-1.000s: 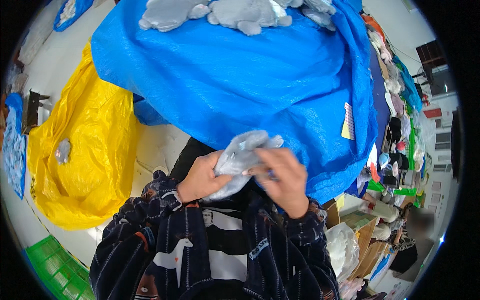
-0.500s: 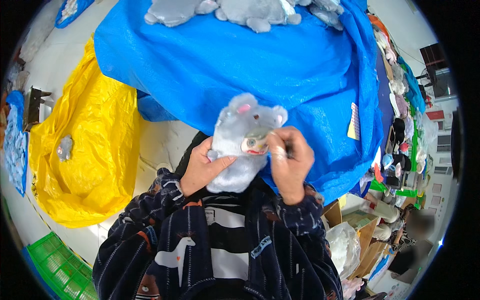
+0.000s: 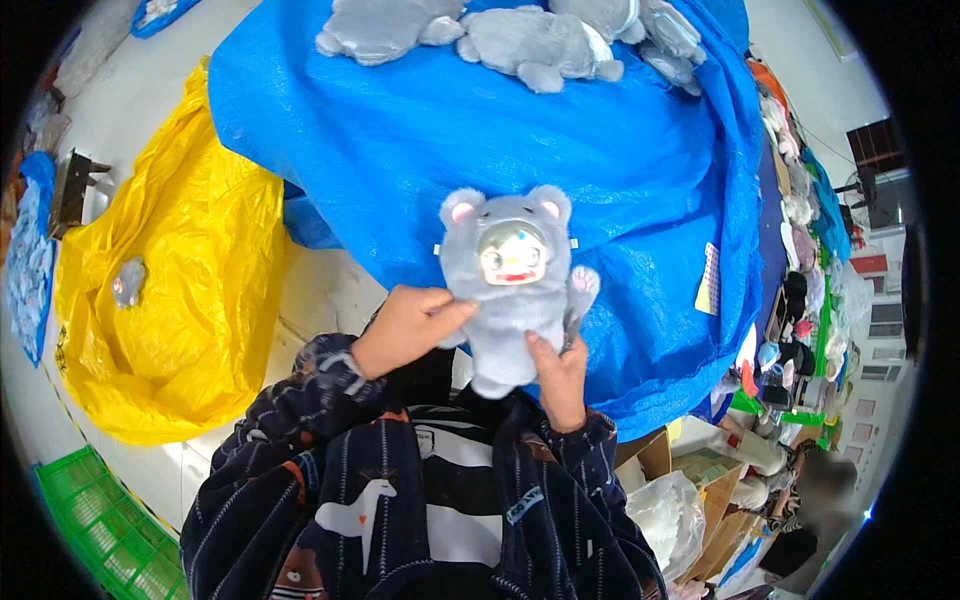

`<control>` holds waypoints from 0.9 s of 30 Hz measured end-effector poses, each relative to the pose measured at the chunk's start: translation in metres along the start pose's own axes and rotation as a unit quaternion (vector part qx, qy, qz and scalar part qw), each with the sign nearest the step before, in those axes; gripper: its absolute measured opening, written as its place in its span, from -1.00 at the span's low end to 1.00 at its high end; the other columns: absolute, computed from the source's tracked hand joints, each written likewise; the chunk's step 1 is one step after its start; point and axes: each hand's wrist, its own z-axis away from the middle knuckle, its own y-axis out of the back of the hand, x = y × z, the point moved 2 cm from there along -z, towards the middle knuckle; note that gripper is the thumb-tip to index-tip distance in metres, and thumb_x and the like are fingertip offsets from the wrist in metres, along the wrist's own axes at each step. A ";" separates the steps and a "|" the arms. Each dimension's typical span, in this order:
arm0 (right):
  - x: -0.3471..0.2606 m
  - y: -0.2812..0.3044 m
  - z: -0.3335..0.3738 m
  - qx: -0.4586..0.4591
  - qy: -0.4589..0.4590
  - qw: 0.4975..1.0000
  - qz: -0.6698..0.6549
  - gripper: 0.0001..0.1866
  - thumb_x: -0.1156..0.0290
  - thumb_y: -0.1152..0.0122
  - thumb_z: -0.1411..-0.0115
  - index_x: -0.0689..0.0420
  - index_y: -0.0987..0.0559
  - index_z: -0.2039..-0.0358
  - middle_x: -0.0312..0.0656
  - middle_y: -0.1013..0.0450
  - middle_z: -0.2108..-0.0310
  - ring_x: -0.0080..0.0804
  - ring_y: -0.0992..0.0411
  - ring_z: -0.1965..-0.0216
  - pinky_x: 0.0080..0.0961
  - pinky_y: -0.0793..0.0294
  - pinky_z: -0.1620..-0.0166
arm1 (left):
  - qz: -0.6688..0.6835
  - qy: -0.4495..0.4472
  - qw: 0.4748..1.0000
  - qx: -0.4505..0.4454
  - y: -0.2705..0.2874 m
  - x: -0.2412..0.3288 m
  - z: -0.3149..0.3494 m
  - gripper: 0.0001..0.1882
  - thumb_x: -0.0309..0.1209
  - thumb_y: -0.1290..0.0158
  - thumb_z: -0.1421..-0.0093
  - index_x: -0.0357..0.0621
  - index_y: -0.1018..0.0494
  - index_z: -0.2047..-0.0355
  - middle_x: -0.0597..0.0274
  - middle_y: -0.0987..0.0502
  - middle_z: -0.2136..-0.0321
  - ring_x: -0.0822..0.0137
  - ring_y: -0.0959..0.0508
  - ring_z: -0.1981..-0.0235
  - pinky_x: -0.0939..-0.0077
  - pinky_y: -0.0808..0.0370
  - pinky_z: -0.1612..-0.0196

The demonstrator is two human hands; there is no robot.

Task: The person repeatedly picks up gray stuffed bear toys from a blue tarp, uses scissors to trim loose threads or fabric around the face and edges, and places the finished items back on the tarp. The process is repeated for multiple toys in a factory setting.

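A grey plush bear (image 3: 505, 330) with pink inner ears and a doll-like face in its hood faces up between my hands. My left hand (image 3: 410, 328) pinches the bear's body at its left edge, thumb on top. On the other side my right hand (image 3: 560, 370) grips the lower body, thumb in front and fingers behind, below a raised paw with pink pads. Beneath the bear is a blue plastic sheet (image 3: 400, 170). More grey plush pieces (image 3: 535, 45) lie along the sheet's far edge.
To the left, a yellow plastic sheet (image 3: 190, 330) holds a small grey plush piece (image 3: 128, 282). A green crate (image 3: 105, 520) sits at lower left. Cardboard boxes (image 3: 715, 500) and a clear bag (image 3: 665, 515) are at lower right, near a person (image 3: 825, 500). Plush goods (image 3: 795, 290) line the right side.
The bear has turned upright and its face now shows fully. My right hand has left the face and moved down to the bear's lower right side. My left hand stays at its left.
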 end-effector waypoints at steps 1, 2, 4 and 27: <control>0.003 0.003 -0.003 0.001 0.008 1.000 0.027 -0.60 0.47 -0.18 -0.04 0.34 -0.37 0.12 -0.15 -0.42 0.24 -0.53 -0.36 0.26 -0.58 -0.36 0.18 | 0.089 0.036 0.995 -0.024 0.004 0.004 0.002 -0.64 -0.19 -0.03 -0.13 -0.29 -0.46 0.58 0.46 -0.36 0.75 0.62 -0.32 0.67 0.62 -0.20 0.65; 0.008 -0.002 -0.005 0.007 0.040 0.999 0.007 -0.65 0.47 -0.17 -0.05 0.33 -0.39 0.15 -0.17 -0.43 0.26 -0.55 -0.36 0.28 -0.60 -0.36 0.19 | 0.176 0.076 0.981 -0.006 0.001 0.003 0.006 -0.61 -0.18 0.01 -0.15 -0.26 -0.43 0.65 0.49 -0.30 0.76 0.61 -0.29 0.69 0.66 -0.17 0.66; 0.013 -0.004 -0.005 -0.002 0.043 0.999 0.018 -0.66 0.47 -0.16 -0.06 0.33 -0.39 0.15 -0.18 -0.43 0.27 -0.55 -0.36 0.28 -0.60 -0.36 0.20 | 0.184 0.162 0.969 -0.026 0.011 0.002 0.004 -0.61 -0.20 0.03 -0.17 -0.25 -0.41 0.67 0.48 -0.30 0.75 0.62 -0.29 0.67 0.67 -0.17 0.66; 0.035 -0.014 -0.004 0.017 0.028 0.996 -0.078 -0.46 0.42 0.02 -0.16 0.30 -0.08 -0.10 -0.01 -0.21 -0.01 -0.25 -0.27 0.06 -0.35 -0.30 0.02 | 0.342 0.115 0.928 0.093 -0.017 -0.006 0.025 -0.72 -0.21 0.02 -0.17 -0.18 -0.38 0.27 0.37 -0.40 0.54 0.60 -0.37 0.57 0.71 -0.33 0.52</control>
